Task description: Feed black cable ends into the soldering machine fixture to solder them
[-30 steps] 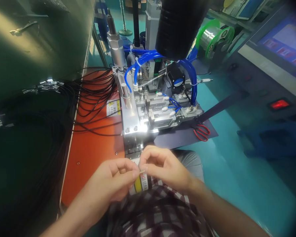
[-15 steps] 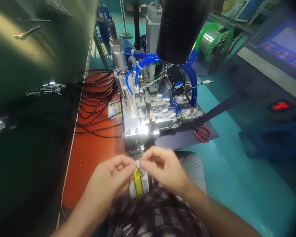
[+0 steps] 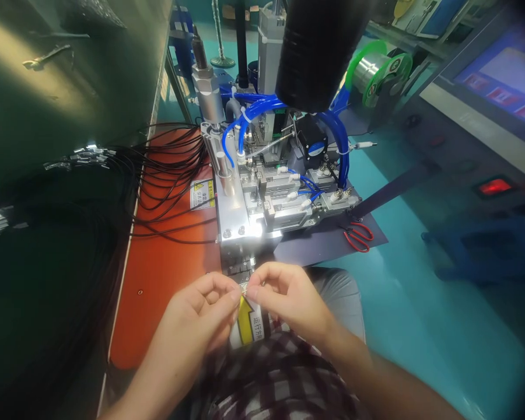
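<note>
My left hand [image 3: 203, 315] and my right hand [image 3: 289, 297] meet at the near end of the machine [image 3: 262, 204], thumb and forefinger of each pinched together. Between the fingertips shows a tiny pale piece, too small to name; both hands seem to be on it. Just below the fingertips, a white label with a yellow arrow [image 3: 245, 325] and printed characters is partly covered by my hands. Beyond them is the bright metal block [image 3: 236, 224] of the machine, with clamps and blue air tubes [image 3: 262, 108].
Black cables [image 3: 170, 175] run from the left across the orange board [image 3: 157, 315] into the machine. Red-handled pliers [image 3: 359, 236] lie at right on the dark base plate. A wire spool [image 3: 374, 73] stands behind, and a screen panel [image 3: 503, 87] is at far right.
Both hands keep the same pinch over the arrow label. Only a very slight shift of the whole view shows.
</note>
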A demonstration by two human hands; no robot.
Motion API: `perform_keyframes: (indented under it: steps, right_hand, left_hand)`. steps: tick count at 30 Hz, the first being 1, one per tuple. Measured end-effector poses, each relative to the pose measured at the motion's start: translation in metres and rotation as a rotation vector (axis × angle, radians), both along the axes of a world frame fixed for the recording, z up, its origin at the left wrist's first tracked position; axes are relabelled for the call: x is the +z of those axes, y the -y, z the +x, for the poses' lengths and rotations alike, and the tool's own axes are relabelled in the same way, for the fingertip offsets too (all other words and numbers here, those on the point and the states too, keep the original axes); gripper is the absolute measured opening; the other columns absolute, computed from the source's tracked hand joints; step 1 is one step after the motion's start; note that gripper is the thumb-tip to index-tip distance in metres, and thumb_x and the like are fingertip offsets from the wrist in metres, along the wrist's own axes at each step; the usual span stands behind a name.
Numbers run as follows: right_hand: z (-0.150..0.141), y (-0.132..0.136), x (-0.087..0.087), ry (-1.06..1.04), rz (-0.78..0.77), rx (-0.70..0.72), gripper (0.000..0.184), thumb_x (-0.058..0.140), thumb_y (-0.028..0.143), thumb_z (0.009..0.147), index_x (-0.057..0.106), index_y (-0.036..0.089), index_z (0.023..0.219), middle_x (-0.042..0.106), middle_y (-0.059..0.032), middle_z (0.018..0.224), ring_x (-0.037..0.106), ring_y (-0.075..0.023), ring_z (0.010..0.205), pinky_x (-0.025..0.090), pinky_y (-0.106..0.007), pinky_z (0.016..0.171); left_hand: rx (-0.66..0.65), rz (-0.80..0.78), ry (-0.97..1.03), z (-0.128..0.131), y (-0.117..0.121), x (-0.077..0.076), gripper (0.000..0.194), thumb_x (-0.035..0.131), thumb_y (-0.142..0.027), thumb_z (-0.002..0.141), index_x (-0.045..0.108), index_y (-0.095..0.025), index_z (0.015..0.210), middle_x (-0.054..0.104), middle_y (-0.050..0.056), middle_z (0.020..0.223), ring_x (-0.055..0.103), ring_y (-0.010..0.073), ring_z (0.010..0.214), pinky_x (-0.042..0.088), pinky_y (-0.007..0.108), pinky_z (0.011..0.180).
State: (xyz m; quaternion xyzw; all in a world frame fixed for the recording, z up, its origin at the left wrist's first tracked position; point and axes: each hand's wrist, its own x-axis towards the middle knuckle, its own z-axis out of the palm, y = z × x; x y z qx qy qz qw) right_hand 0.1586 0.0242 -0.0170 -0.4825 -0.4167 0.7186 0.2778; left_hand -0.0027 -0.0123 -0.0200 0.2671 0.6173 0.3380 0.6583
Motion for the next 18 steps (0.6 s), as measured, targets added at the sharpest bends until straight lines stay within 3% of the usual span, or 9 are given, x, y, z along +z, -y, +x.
perform_keyframes:
  steps: [5,10,18]
  right_hand:
    - [-0.0001,-0.0024,-0.0025,-0.068,-0.022,0.009,0.014,0.068,0.027,0.075,0.058,0.018,0.071,0.042,0.0104,0.044,0.034,-0.0056,0.041,0.029,-0.018,0.040]
    - [0.0047,-0.0052,-0.0005,0.027,0.008,0.023,0.012,0.068,0.027,0.076,0.061,0.017,0.075,0.045,0.0092,0.045,0.038,-0.0063,0.041,0.030,-0.018,0.040]
    - [-0.0012,-0.0050,0.0014,0.079,0.042,0.009,0.007,0.066,0.019,0.075,0.061,0.017,0.071,0.045,0.0087,0.050,0.037,-0.0049,0.041,0.026,-0.017,0.038]
  left_hand:
    - [0.012,0.014,0.008,0.0021,-0.0022,0.0035,0.037,0.076,-0.051,0.069,0.059,-0.018,0.071,0.037,-0.011,0.036,0.022,0.0025,0.036,0.019,0.020,0.045]
    - [0.025,0.012,-0.005,-0.0025,-0.0030,0.0032,0.038,0.076,-0.053,0.070,0.061,-0.019,0.072,0.035,-0.011,0.034,0.026,0.0046,0.038,0.028,0.021,0.047]
    - [-0.021,0.021,-0.031,-0.0008,-0.0030,0.0016,0.042,0.078,-0.056,0.067,0.062,-0.018,0.074,0.041,-0.011,0.042,0.023,0.0021,0.038,0.017,0.017,0.042]
